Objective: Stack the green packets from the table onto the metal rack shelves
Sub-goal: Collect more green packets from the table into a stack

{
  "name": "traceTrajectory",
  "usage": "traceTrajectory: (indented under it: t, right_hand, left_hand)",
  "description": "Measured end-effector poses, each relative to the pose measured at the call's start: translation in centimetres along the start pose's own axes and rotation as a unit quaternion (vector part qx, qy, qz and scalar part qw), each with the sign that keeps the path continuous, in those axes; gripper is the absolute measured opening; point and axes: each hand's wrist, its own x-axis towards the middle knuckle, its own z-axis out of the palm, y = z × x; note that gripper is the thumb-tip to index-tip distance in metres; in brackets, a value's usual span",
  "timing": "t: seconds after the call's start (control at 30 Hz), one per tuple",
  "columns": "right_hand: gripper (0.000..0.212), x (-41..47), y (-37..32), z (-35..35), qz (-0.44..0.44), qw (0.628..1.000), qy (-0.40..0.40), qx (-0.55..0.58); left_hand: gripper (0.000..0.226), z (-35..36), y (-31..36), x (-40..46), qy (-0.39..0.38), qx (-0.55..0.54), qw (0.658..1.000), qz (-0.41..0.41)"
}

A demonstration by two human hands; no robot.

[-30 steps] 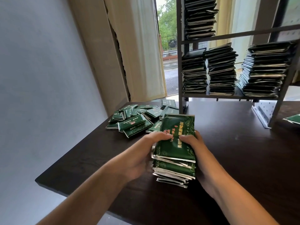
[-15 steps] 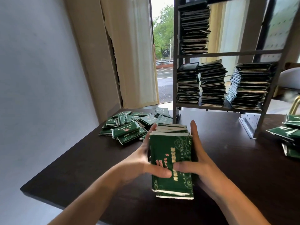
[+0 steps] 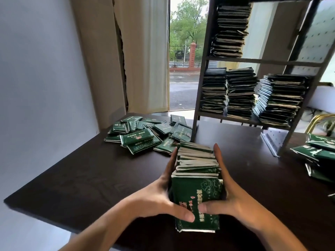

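1. Packets (image 3: pixel 196 178) gathered in a bundle, held above the dark table (image 3: pixel 90 178), front face toward the camera.
2. Gripped by left hand (image 3: pixel 159 198) and right hand (image 3: pixel 228 194), fingers flat along the sides, thumbs pressed across the front packet.
3. Loose pile (image 3: pixel 145 134) lying far left; more packets (image 3: pixel 319 156) at right edge.
4. Metal rack (image 3: pixel 253 62) standing behind, shelves holding stacked packets; curtain (image 3: pixel 145 51) beside open doorway.

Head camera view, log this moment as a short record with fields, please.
held: bundle of green packets, upright between both hands
left hand: grips bundle's left side, thumb across the front
right hand: grips right side, thumb across the front
table: loose packet pile far left
metal rack: stacks on two shelves
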Motion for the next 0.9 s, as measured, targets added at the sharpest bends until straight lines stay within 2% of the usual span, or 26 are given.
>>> traceTrajectory:
  t: [0.07, 0.17, 0.23, 0.3, 0.37, 0.4, 0.47, 0.5, 0.57, 0.6, 0.67, 0.73, 0.8, 0.83, 0.9]
  right_hand:
    - [0.137, 0.3, -0.6, 0.6, 0.010, 1.000, 0.028, -0.006]
    - [0.124, 0.6, -1.5, 1.1, 0.030, 0.994, 0.102, 0.004]
    - [0.117, 1.8, -2.3, 0.4, 0.063, 0.990, 0.126, 0.012]
    - [0.117, 2.2, -2.1, -0.7, 0.079, 0.991, 0.107, -0.015]
    - [0.088, 2.8, -0.5, -2.5, 0.093, 0.984, 0.147, 0.034]
    - [0.085, 3.3, -0.1, -3.2, 0.113, 0.981, 0.144, 0.062]
    - [0.122, 2.6, -1.8, -1.9, 0.136, 0.988, 0.046, 0.050]
    - [0.118, 2.3, -2.8, -1.7, 0.168, 0.982, 0.068, 0.050]
    - [0.069, 2.4, -3.6, -0.9, 0.256, 0.962, 0.078, 0.054]
    - [0.058, 2.4, -3.6, -0.8, 0.263, 0.958, 0.090, 0.066]
    - [0.055, 2.4, -3.0, -1.1, 0.266, 0.954, 0.118, 0.077]
    - [0.053, 2.5, -3.6, -0.6, 0.267, 0.951, 0.125, 0.093]
    - [0.049, 2.7, -3.7, -0.4, 0.254, 0.948, 0.156, 0.112]
    - [0.049, 2.6, -3.7, -0.3, 0.246, 0.948, 0.164, 0.122]
    - [0.052, 2.4, -3.6, -0.2, 0.231, 0.945, 0.183, 0.139]
  left_hand:
    - [0.123, 0.3, 0.5, 0.3, 0.030, -0.002, 0.999, -0.027]
    - [0.080, 0.9, 1.8, 1.1, 0.079, -0.027, 0.996, -0.045]
    - [0.060, 0.9, 2.8, 1.6, 0.076, -0.047, 0.994, -0.057]
    - [0.060, 0.4, 4.0, 1.9, 0.045, -0.051, 0.990, -0.122]
    - [0.074, -0.3, 4.8, 2.3, 0.019, -0.053, 0.978, -0.202]
    - [0.078, -0.5, 5.2, 2.5, 0.013, -0.046, 0.974, -0.222]
    - [0.086, -0.8, 5.9, 2.9, 0.018, -0.025, 0.969, -0.245]
    - [0.093, -0.8, 6.2, 2.9, 0.023, -0.018, 0.965, -0.261]
    - [0.097, -0.9, 6.9, 2.8, 0.015, 0.042, 0.959, -0.281]
    - [0.091, -1.1, 7.3, 2.7, 0.008, 0.097, 0.956, -0.278]
    - [0.082, -2.1, 7.8, 2.7, 0.037, 0.220, 0.941, -0.253]
    - [0.064, -4.9, 6.7, 3.3, 0.131, 0.346, 0.907, -0.200]
    - [0.046, -8.6, 4.6, 4.1, 0.231, 0.462, 0.841, -0.164]
    - [0.049, -10.3, 3.6, 4.4, 0.260, 0.502, 0.807, -0.172]
    - [0.065, -12.9, 1.4, 4.9, 0.256, 0.550, 0.760, -0.233]
